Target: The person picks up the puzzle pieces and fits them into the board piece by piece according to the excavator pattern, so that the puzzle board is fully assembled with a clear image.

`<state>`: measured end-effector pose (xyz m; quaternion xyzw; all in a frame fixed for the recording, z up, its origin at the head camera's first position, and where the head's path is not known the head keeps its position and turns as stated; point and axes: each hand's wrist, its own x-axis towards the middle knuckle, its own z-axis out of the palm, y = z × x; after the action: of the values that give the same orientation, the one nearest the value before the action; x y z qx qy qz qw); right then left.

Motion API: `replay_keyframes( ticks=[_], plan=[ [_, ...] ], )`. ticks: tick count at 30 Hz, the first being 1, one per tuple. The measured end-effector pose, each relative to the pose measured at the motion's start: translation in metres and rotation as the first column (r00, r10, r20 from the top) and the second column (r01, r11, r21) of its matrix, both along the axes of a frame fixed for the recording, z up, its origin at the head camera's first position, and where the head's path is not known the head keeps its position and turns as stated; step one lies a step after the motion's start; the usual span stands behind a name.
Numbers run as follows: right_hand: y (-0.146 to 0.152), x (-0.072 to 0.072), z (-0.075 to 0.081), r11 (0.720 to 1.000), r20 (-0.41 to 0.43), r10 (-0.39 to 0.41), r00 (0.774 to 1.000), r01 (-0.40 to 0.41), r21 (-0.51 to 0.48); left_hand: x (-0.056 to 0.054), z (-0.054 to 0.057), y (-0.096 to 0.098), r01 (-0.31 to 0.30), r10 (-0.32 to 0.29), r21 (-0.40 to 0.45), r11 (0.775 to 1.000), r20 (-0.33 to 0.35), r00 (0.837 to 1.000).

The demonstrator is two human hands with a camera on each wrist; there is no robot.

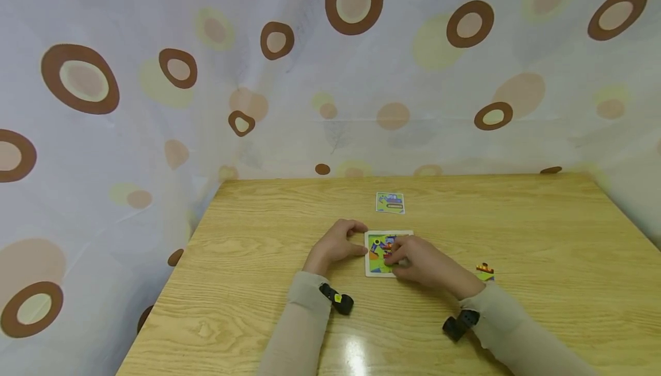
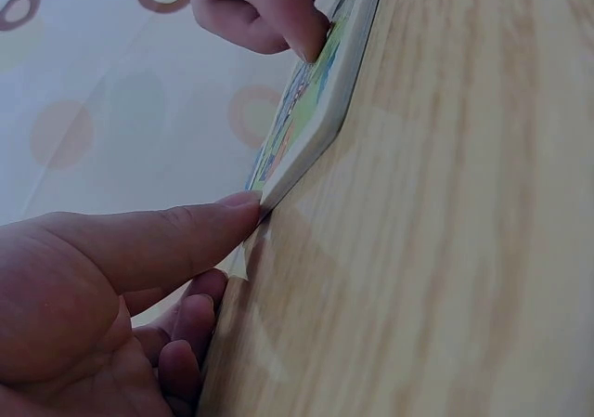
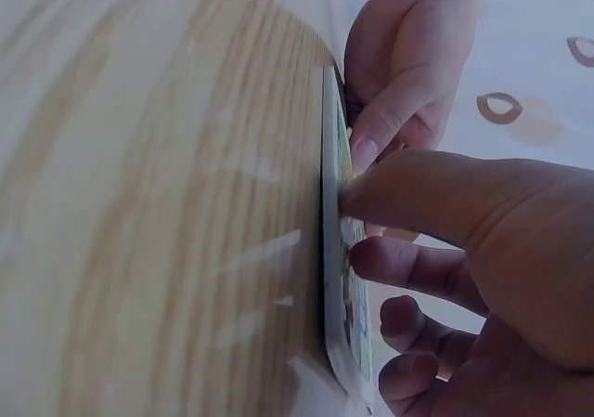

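A flat, white-framed picture puzzle (image 1: 376, 271) with a colourful construction vehicle on green lies on the table. My left hand (image 1: 338, 242) is at its left side, thumb touching the frame's edge and fingers by the far left corner. In the left wrist view, the left thumb (image 2: 186, 236) reaches straight to the frame corner. My right hand (image 1: 420, 261) covers the puzzle's right part, with thumb and index fingertips pressed on the picture. The right thumb (image 3: 408, 194) and index finger stand apart there, the other fingers loosely bent. What lies under those fingertips is hidden.
A picture card (image 1: 390, 203) showing a blue excavator lies behind the puzzle. Right of the right hand lies a small green-and-red puzzle piece (image 1: 485, 276), close to the forearm. The wooden table (image 1: 232, 249) meets a patterned cloth (image 1: 289, 146) at its back and sides.
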<state>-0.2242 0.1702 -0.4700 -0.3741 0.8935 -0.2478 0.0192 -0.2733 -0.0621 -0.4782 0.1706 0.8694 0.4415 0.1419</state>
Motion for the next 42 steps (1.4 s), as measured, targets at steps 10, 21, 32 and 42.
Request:
replay_keyframes(
  ticks=[10, 21, 32, 42],
  plan=[
    [-0.005, 0.001, 0.007, 0.997, -0.030, -0.003, 1.000, 0.005, 0.074, -0.001, -0.001, 0.000, 0.012, -0.012, -0.001, 1.000, -0.013, 1.000],
    [-0.002, -0.004, 0.000, 0.997, 0.113, -0.063, 0.992, 0.066, -0.029, 0.000, -0.002, 0.000, 0.017, -0.017, -0.001, 1.000, -0.018, 1.000],
    [0.015, -0.002, 0.003, 0.984, 0.236, -0.121, 0.964, 0.148, -0.099, -0.002, -0.004, 0.000, 0.005, -0.005, -0.018, 1.000, -0.001, 1.000],
    [0.034, 0.003, 0.008, 0.970, 0.224, -0.197, 0.955, 0.223, -0.098, -0.001, -0.003, 0.001, 0.000, 0.000, -0.014, 1.000, -0.002, 1.000]
  ],
)
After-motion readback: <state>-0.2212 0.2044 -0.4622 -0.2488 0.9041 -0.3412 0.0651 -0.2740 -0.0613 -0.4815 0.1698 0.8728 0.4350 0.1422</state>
